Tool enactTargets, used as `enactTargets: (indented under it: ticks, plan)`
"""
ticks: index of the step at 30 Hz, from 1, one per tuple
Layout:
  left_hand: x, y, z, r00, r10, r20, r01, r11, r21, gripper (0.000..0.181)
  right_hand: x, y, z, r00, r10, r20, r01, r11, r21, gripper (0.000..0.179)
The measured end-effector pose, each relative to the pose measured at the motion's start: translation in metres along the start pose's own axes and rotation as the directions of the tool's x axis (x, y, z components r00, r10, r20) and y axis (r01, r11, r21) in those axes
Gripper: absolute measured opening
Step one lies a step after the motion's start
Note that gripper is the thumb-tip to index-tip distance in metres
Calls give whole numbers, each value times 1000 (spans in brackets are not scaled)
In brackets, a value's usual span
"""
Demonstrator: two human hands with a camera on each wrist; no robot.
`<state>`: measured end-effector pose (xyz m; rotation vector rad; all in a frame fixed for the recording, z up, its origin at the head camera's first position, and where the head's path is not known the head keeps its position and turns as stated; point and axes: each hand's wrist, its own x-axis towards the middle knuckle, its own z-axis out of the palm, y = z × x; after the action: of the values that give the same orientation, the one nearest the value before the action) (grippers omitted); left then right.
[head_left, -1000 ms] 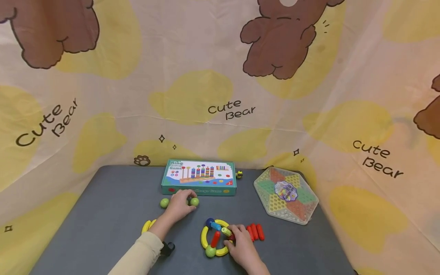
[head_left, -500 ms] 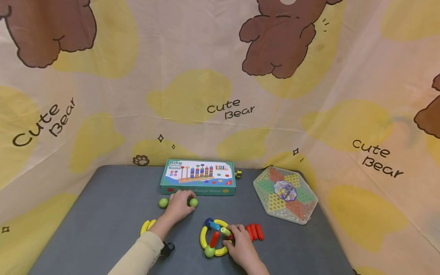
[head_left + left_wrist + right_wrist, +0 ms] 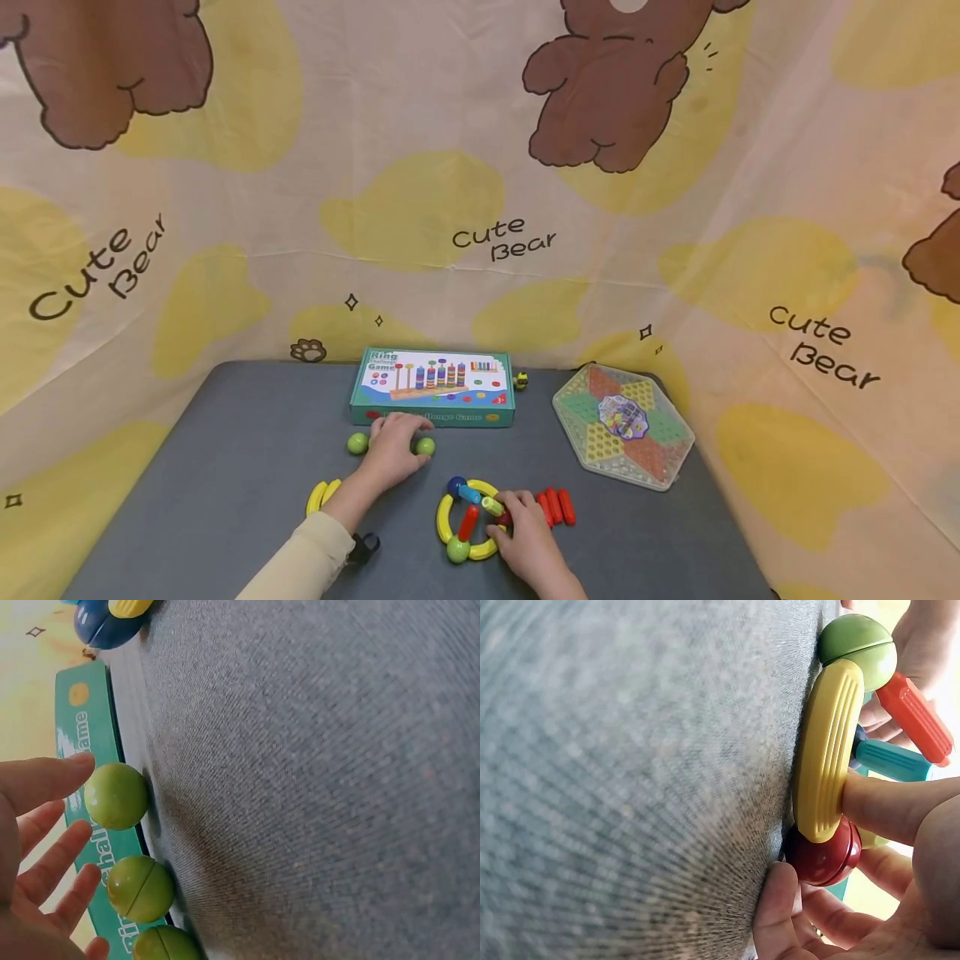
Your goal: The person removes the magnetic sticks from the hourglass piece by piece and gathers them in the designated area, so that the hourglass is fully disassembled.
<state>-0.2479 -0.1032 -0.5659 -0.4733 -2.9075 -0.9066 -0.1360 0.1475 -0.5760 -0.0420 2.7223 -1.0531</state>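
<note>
My left hand (image 3: 392, 450) hovers over a row of green balls in front of the box. Its thumb and fingers are spread near the nearest green ball (image 3: 117, 796), gripping nothing; two more balls show beyond it in the left wrist view. At a ring of curved yellow sticks (image 3: 828, 754), my right hand (image 3: 527, 533) holds the dark red ball (image 3: 821, 855) between thumb and fingers. The ring also has a blue ball (image 3: 457, 486) and a green ball (image 3: 458, 549). Red (image 3: 468, 523), light blue (image 3: 892, 760) and yellow-green (image 3: 492, 505) straight sticks rise from its balls, leaning inward.
Several red sticks (image 3: 555, 506) lie right of my right hand. Curved yellow sticks (image 3: 322, 495) lie beside my left forearm, partly covered. At the back stand a Ring Challenge Game box (image 3: 432, 387) and a small yellow-black toy (image 3: 521, 381). A hexagonal game board (image 3: 624, 427) lies at the right.
My left thumb and fingers have opened away from the rightmost green ball, which sits slightly nearer to me and to the right. My right hand and the ring have stayed in place.
</note>
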Motion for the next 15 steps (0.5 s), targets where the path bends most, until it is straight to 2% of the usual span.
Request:
enactTargets:
  ticks: [8, 12, 15]
  plan:
    - [0, 0, 7, 1000, 14, -6, -14, 1000, 5, 43, 0, 0, -3, 1000, -5, 9, 5, 1000, 19, 42]
    - [-7, 6, 8, 996, 38, -85, -42, 998, -52, 40, 0, 0, -1, 1000, 0, 9, 0, 1000, 16, 41]
    - [-19, 16, 9, 986, 67, -152, -86, 988, -125, 39, -1, 0, 0, 1000, 4, 7, -4, 1000, 3, 42]
